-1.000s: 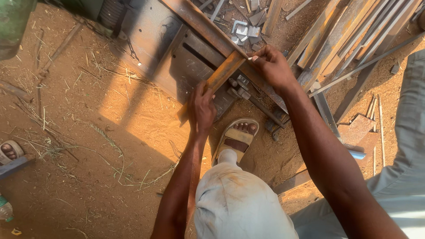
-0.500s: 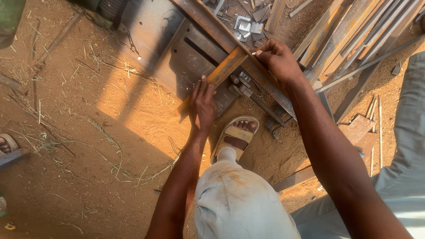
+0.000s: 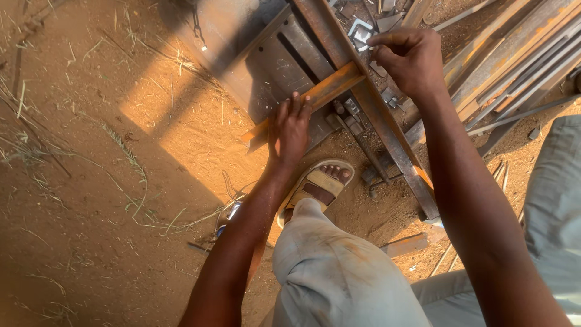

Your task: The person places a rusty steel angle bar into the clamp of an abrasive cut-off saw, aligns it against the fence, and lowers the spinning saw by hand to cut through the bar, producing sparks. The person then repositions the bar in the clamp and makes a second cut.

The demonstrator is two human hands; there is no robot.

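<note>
A short rusty steel angle bar (image 3: 327, 91) lies tilted across a long rusty steel beam (image 3: 387, 133) on the sandy ground. My left hand (image 3: 290, 130) presses down on the lower left part of the angle bar, fingers spread flat. My right hand (image 3: 408, 57) hovers at the bar's upper right end above the beam, fingers pinched on a small pale thing too small to tell. My sandalled foot (image 3: 318, 188) rests just below the bar, my knee in pale trousers in front.
A grey steel plate (image 3: 266, 54) lies under the bar. Long metal bars (image 3: 514, 54) are stacked at the upper right. Small metal offcuts (image 3: 363, 30) lie at the top. Dry grass is scattered over the sand at left. A cable (image 3: 230, 212) lies near my foot.
Both hands stay on the angle bar. My right hand has shifted slightly along the bar's upper end, and the view has moved a little closer.
</note>
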